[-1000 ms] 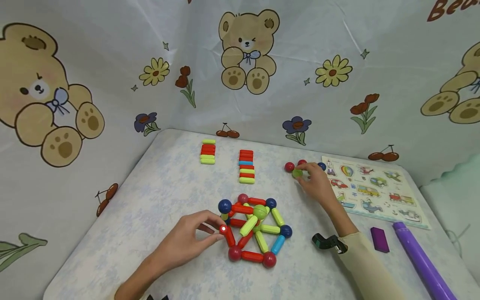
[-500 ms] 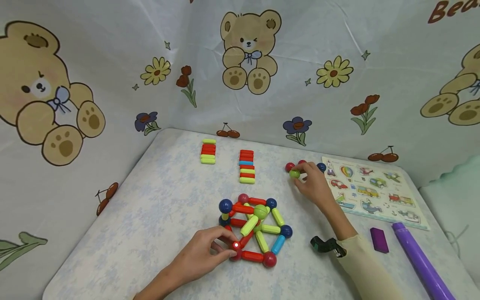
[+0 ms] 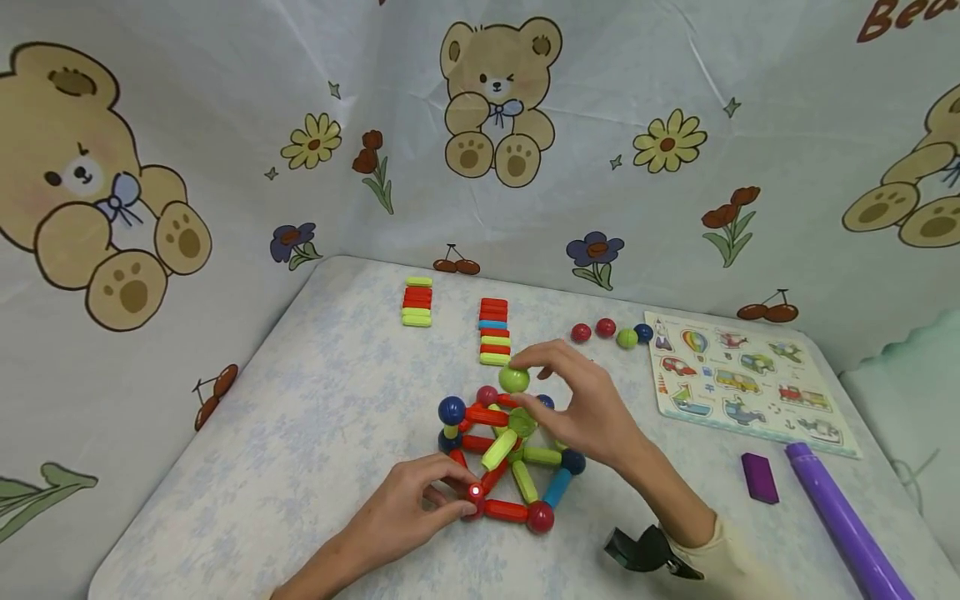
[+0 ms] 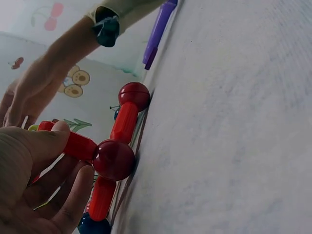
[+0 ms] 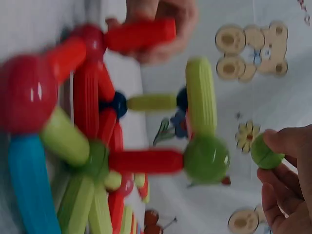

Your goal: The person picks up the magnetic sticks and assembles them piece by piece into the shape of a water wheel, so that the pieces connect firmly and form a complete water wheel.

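Note:
A framework of magnetic rods and balls [image 3: 505, 512] stands on the table in front of me. My left hand [image 3: 408, 502] pinches a red magnetic rod [image 4: 80, 147] that sticks up from a red corner ball [image 4: 114, 160]. Between the thumb and fingertips of my right hand [image 3: 588, 410] is a green ball [image 3: 514, 379], held above the back of the framework. In the right wrist view that ball is apart from another green ball [image 5: 207, 159], which tops a red upright rod [image 5: 146, 161] and carries a yellow-green rod [image 5: 201, 95]. My right hand hides part of the framework's far right side in the head view.
Two columns of loose rods [image 3: 494, 326] [image 3: 417, 304] lie at the back. Several balls [image 3: 605, 327] sit beside a picture puzzle board [image 3: 750, 379]. A purple block [image 3: 761, 478] and a long purple tube [image 3: 847, 521] lie at the right.
My right hand has lifted the green ball from the group at the back and brought it left and nearer, over the framework. My left hand moved the red rod onto the front-left red ball.

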Motion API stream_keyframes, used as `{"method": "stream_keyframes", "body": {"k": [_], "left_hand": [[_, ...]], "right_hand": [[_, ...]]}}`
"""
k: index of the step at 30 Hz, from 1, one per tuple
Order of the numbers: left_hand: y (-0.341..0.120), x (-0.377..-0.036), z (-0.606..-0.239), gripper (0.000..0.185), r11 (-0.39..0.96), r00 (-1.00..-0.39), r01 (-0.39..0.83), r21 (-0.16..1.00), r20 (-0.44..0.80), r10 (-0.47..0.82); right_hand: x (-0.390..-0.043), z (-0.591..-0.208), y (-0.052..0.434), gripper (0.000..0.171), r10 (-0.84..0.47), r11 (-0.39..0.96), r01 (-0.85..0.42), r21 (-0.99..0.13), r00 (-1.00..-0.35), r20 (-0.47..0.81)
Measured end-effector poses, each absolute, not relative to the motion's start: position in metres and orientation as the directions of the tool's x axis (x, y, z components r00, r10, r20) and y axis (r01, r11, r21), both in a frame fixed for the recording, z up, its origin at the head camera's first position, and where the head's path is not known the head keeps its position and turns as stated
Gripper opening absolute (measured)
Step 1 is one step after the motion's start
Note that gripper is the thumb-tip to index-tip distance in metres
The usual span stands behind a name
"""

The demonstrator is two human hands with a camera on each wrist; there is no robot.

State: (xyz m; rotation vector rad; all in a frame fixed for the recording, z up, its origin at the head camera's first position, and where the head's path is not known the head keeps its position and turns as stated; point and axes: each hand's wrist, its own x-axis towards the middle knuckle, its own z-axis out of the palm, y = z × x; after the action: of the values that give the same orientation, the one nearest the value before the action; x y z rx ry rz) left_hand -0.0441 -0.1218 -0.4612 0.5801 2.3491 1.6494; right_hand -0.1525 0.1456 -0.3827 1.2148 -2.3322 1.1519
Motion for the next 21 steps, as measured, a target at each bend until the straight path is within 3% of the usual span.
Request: {"method": "stream_keyframes", "body": {"k": [6, 15, 21], "left_hand": [[-0.133, -0.048, -0.457, 0.026, 0.329, -0.884, 0.285, 0.901, 0.114, 0.453], [-0.16, -0.069, -0.435, 0.019, 0.48, -0.908, 0.407, 0.778, 0.286, 0.306], [-0.163, -0.084, -0.421, 0.028, 0.51, -0.881, 0.472, 0.719, 0.412, 0.233]], "right_hand": [[-0.119, -0.378, 0.131, 0.044, -0.706, 0.22, -0.787, -0.576, -0.536, 0.463], [-0.105, -0.391, 0.122, 0.039, -0.818, 0.177, -0.886, -0.429, -0.375, 0.437], [-0.104, -0.397, 0.122, 0.039, -0.832, 0.201, -0.891, -0.408, -0.375, 0.409]]}}
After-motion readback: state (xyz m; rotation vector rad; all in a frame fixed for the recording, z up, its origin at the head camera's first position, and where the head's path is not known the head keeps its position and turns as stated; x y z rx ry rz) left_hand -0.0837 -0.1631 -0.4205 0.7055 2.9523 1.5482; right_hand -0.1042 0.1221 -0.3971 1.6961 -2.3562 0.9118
